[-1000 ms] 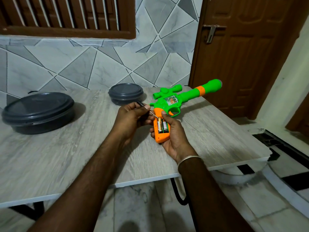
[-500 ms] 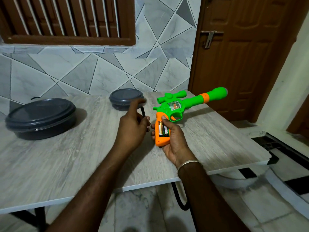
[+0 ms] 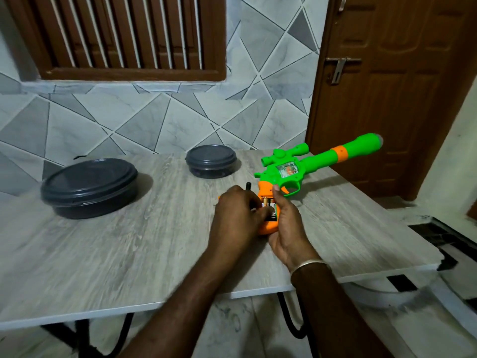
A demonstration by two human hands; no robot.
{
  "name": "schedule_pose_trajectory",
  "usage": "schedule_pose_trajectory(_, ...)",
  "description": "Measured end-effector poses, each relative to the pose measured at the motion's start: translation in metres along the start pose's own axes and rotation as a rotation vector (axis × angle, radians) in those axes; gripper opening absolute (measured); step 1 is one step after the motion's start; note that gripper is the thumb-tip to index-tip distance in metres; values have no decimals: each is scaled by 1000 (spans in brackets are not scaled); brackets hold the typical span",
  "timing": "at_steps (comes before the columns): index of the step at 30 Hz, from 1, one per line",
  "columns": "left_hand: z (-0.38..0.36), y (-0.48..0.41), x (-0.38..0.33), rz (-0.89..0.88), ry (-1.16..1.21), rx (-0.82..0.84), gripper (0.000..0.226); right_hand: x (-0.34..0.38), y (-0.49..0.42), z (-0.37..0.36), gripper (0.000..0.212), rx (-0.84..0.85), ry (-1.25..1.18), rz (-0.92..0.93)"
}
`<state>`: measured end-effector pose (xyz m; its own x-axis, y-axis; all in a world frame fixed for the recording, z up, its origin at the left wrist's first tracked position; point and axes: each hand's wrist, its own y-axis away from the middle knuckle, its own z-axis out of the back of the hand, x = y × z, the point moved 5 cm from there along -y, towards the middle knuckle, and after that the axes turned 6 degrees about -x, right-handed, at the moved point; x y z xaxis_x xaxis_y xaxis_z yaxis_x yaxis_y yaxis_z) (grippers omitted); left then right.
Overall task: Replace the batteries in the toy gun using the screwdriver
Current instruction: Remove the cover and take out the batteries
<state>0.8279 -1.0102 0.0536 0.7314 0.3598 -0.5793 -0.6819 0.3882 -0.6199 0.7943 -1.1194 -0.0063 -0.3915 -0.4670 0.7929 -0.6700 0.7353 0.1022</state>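
The green and orange toy gun [image 3: 291, 171] is held over the table with its barrel pointing far right. My right hand [image 3: 286, 228] grips its orange handle from the right and below. The battery compartment is open and batteries [image 3: 271, 205] show inside it. My left hand [image 3: 237, 218] holds the screwdriver [image 3: 248, 187], whose black end sticks up above the knuckles, while its fingertips touch the batteries. The screwdriver's tip is hidden behind the hand.
A large dark round lidded container [image 3: 90, 187] stands at the table's left and a smaller one [image 3: 210, 161] at the back middle. The grey wood table [image 3: 129, 254] ends at a near edge and a right edge. A brown door [image 3: 387, 86] is at the right.
My left hand has moved right onto the open battery compartment, its fingers now touching the batteries. The view has tilted downwards.
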Motion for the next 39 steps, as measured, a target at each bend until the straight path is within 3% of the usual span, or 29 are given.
schedule_pose_trajectory(3,-1,1,1,52,16,-14,16,-1,-1,-2,35,-11,22,0)
schedule_pose_trajectory(6,5,0,6,206,274,-40,8,-1,2,-6,51,-22,-4,-19)
schedule_pose_trajectory(8,12,-6,14,292,337,-81,9,0,4,-5,47,-16,-5,-30)
schedule_pose_trajectory(11,22,-19,37,356,222,-57,14,2,3,0,41,-12,26,-22)
schedule_pose_trajectory(15,13,-26,66,430,-5,151,22,4,6,0,40,8,52,-25)
schedule_pose_trajectory(19,-5,-28,78,438,-75,234,24,6,9,-2,37,20,51,-22)
schedule_pose_trajectory(28,-22,-44,81,351,-284,187,28,7,12,-4,41,24,46,-24)
schedule_pose_trajectory(39,-30,-50,87,286,-288,169,33,7,12,-4,42,10,50,-26)
